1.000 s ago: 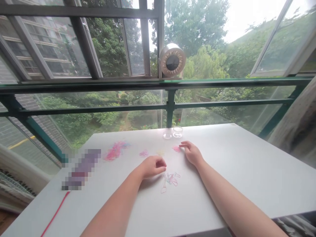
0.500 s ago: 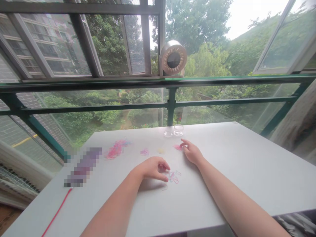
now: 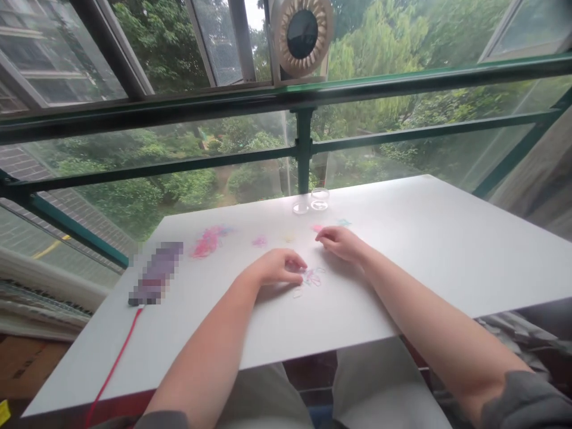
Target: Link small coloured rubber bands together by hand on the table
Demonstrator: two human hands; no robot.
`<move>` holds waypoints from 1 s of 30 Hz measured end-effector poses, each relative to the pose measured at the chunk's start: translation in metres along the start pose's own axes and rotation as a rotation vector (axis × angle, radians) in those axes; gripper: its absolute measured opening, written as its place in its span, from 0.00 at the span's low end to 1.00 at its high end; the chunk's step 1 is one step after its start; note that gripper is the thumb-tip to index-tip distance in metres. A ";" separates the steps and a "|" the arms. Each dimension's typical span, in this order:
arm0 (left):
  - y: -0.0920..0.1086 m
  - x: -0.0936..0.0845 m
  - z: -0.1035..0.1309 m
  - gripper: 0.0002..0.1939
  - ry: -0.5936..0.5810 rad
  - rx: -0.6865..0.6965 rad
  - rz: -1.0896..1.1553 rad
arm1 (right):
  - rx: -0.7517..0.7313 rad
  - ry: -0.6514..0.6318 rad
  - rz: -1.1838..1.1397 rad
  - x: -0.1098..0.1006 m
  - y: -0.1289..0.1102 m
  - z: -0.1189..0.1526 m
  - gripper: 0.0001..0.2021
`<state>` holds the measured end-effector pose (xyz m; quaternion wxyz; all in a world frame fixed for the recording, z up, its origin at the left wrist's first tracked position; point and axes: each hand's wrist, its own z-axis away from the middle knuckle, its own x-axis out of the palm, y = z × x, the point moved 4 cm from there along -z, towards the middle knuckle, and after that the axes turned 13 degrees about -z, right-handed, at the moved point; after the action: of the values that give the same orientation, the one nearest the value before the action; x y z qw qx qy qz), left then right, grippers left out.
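On the white table [image 3: 415, 250], a small loose pile of coloured paper clips [image 3: 314, 276] lies at the fingertips of my left hand [image 3: 279, 267]. This hand is open, its thumb and curved fingers apart at the pile's left side. My right hand [image 3: 342, 243] hovers above and beyond that pile, fingers loosely bent and pointing left, with nothing visible in them. Just behind its fingertips is a pink clip group [image 3: 317, 228]. A teal group [image 3: 344, 222] sits farther back, a pale yellow group [image 3: 288, 239] and a purple-pink group [image 3: 259, 241] to the left.
A larger heap of pink, red and blue clips [image 3: 210, 241] is at the left. Clear round dishes [image 3: 319, 199] stand at the back edge. A blurred-out dark object [image 3: 157, 274] with a red cable [image 3: 118, 351] lies far left. Green railing [image 3: 304, 149] runs behind the table.
My right hand has drawn back from the pink group toward the near pile, its fingers more bent, uncovering the teal group. My left hand stays by the pile. The view has tilted down.
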<state>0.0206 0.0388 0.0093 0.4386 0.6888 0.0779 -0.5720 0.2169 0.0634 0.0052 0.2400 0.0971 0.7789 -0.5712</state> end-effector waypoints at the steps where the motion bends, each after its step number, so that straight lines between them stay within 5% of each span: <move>1: 0.000 0.000 0.000 0.18 0.001 -0.005 0.012 | 0.028 -0.083 0.039 0.002 -0.004 0.004 0.10; 9: -0.005 -0.001 -0.004 0.14 0.077 -0.031 0.046 | 0.125 -0.390 0.055 0.007 -0.030 0.040 0.16; 20: -0.006 -0.002 -0.003 0.14 0.057 -0.026 -0.055 | 0.052 -0.164 0.199 0.011 -0.022 0.043 0.08; 30: -0.001 -0.002 -0.004 0.10 0.074 -0.019 -0.103 | -0.031 -0.102 0.172 0.016 -0.019 0.045 0.04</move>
<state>0.0217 0.0430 0.0105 0.4121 0.7003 0.1349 -0.5671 0.2072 0.0129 0.0032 0.3289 0.1308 0.7633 -0.5405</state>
